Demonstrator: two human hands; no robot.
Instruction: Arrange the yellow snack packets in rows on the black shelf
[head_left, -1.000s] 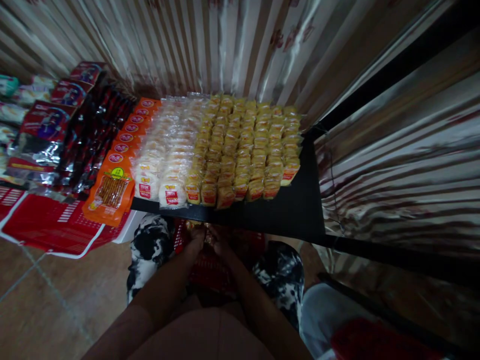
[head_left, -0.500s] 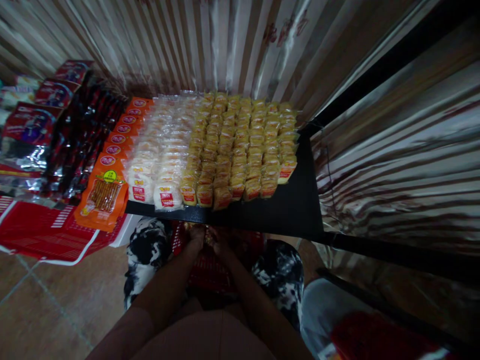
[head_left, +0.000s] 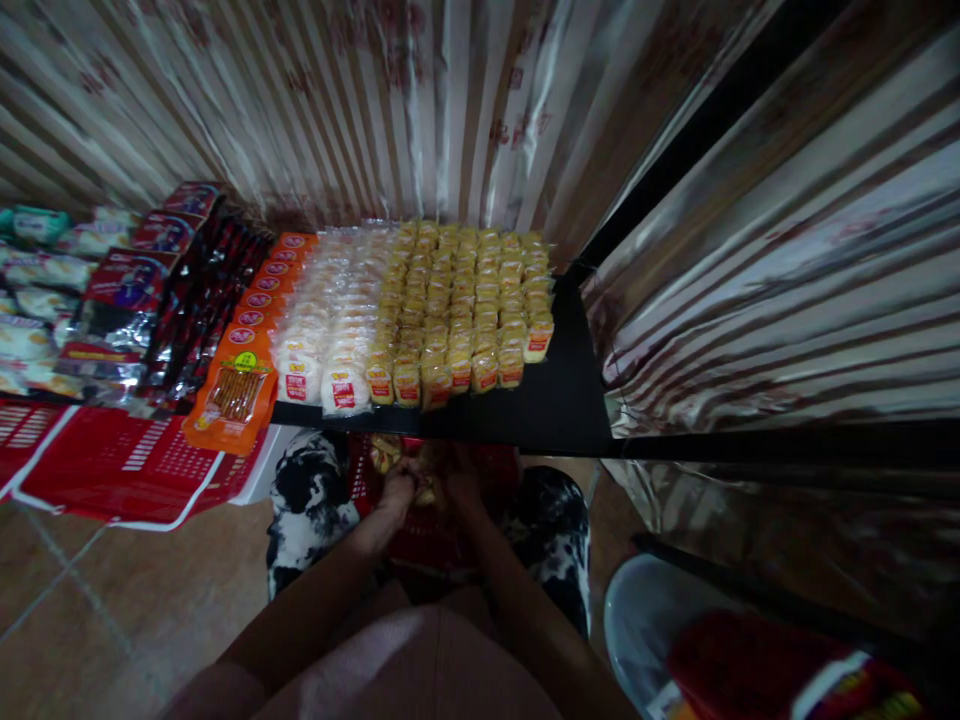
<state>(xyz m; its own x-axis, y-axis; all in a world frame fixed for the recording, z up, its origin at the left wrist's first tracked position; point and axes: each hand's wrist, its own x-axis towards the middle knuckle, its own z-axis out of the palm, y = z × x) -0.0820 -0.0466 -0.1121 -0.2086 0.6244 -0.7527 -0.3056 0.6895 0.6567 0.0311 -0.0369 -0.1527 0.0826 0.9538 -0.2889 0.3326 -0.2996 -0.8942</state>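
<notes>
Between my knees sits a red basket (head_left: 491,462), partly under the front edge of the black shelf (head_left: 570,400). Both my hands are down in it. My left hand (head_left: 400,486) is closed, its fingers curled at a small yellow-wrapped snack (head_left: 426,490). Close by on the right, my right hand (head_left: 463,488) reaches in; its fingers are lost in shadow. Another yellow-wrapped snack (head_left: 385,453) lies in the basket beyond my left hand. On the shelf above stand dense rows of yellow snack packets (head_left: 450,320) and, left of them, white snack packets (head_left: 341,340).
Orange snack bags (head_left: 240,385) overhang the shelf front, beside dark red packets (head_left: 131,290). Another red basket (head_left: 142,470) with a white handle stands below left. A pale tub (head_left: 637,610) is at lower right. Striped curtain (head_left: 420,110) hangs behind and at the right.
The view has shifted, so the shelf goods appear smaller and more of the left end shows. My hands have moved slightly apart in the basket, and more yellow-wrapped snack shows between them.
</notes>
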